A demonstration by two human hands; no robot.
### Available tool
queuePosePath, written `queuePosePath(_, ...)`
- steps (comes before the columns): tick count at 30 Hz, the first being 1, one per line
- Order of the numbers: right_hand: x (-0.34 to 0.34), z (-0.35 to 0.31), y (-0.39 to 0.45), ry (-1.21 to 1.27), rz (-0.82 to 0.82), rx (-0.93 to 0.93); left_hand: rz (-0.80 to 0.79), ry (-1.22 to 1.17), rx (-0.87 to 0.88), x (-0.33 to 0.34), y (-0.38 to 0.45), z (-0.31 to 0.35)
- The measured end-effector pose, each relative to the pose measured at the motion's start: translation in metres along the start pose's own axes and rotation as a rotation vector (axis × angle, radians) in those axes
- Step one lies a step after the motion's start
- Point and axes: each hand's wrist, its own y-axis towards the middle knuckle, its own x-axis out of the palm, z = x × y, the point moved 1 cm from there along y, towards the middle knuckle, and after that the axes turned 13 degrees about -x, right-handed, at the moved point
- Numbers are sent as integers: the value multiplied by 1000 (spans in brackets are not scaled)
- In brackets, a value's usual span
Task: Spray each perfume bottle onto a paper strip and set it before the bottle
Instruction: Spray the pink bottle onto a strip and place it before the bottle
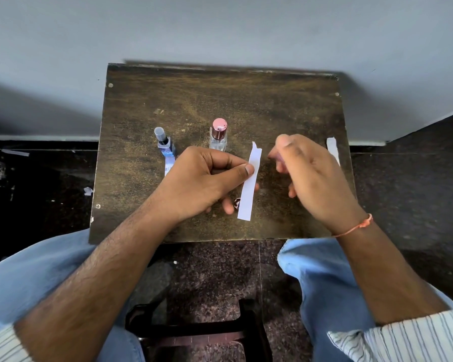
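Being pinched upright over the middle of the worktop (pixel 246 100): a white paper strip (pixel 249 186), thumb of the left hand (pixel 207 178) pressing it against the curled fingers (pixel 229 205), a small dark round thing (pixel 237 203), perhaps a cap, showing just beside them. Closing around something purplish beside the strip: the right hand (pixel 311 176), fingers wrapped, thumb on top; likely a third bottle aimed at the paper, though blurred and mostly hidden, so not certain.

Standing behind the left hand: a pink-capped bottle (pixel 218 135), no strip visible before it, the hand hiding that spot. Standing further left: a blue bottle (pixel 165 143), with a strip (pixel 169 165) lying just before it, so judging that one finished. Lying apart near the right edge: a spare strip (pixel 334 150), untouched.

Judging roughly a third done: one bottle served, the strip in hand still needing spraying and placing, the pink-capped bottle's state impossible to tell.
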Motion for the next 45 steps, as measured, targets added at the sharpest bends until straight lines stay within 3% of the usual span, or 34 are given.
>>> queuePosePath(6,0,-5,-5,-95,81,-156,37,-11,19,4,5,-1)
queuePosePath(25,4,-5,-4,-61,-52,-152,65,-9,43,1,6,-2)
queuePosePath(45,-4,-2,-5,14,16,-108,71,2,44,7,6,2)
